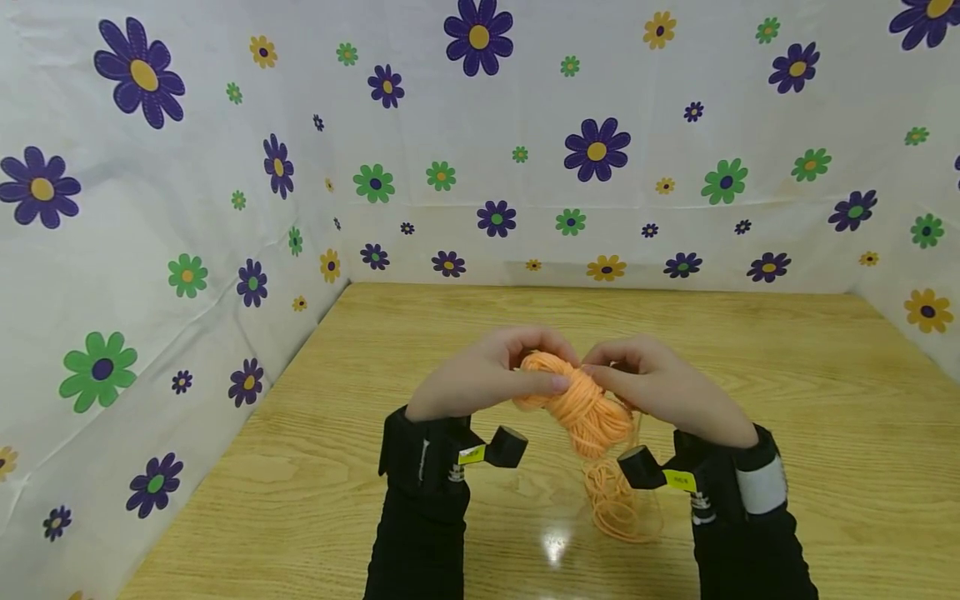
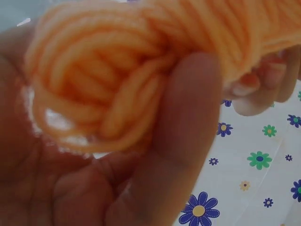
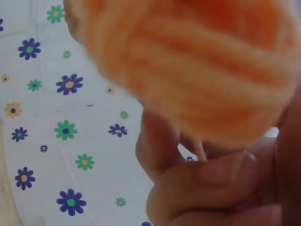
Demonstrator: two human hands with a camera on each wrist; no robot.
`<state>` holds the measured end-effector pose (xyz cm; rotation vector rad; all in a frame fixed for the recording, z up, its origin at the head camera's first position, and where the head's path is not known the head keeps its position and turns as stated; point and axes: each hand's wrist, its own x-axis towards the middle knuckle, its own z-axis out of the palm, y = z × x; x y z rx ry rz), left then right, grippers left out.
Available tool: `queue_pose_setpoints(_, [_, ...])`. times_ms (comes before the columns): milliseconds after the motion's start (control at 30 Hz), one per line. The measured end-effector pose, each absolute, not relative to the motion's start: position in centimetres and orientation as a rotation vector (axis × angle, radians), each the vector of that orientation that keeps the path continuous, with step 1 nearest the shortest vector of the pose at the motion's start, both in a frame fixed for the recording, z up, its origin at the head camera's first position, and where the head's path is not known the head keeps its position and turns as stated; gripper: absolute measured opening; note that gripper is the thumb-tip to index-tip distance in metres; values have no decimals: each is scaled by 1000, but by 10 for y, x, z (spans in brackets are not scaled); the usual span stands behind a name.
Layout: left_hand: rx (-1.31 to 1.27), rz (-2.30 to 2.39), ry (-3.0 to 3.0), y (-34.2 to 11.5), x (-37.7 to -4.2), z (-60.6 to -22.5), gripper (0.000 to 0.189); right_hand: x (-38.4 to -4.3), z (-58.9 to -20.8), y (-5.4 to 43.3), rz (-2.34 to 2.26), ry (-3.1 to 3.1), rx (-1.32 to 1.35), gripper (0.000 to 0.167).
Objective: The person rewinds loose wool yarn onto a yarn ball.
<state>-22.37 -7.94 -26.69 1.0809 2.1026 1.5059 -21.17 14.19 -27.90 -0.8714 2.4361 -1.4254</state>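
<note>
An orange skein of yarn, wrapped around its middle, is held up over the table. My left hand grips its left end, the thumb lying across the front near the wraps. In the left wrist view the looped end of the skein fills the palm side. At the upper right of the wraps, my right hand pinches yarn with its fingertips close to the left hand's. A thin strand runs down between the right fingers in the right wrist view, below the blurred skein.
Loose coils of the same orange yarn lie below the skein on the wooden table. A white cloth with printed flowers hangs behind and along both sides. Each wrist carries a small black camera mount.
</note>
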Motion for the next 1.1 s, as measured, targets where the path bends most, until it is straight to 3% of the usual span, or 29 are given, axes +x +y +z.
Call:
queue_pose_setpoints(367, [1043,1470,2235,-78,-230,-272,20,-204,-273,141,-1623,2507,-665,26])
queue_pose_setpoints(1100, [779,1555,2403,-74,-235,-278,24,-186,-264,145,-1811,2489,-704,29])
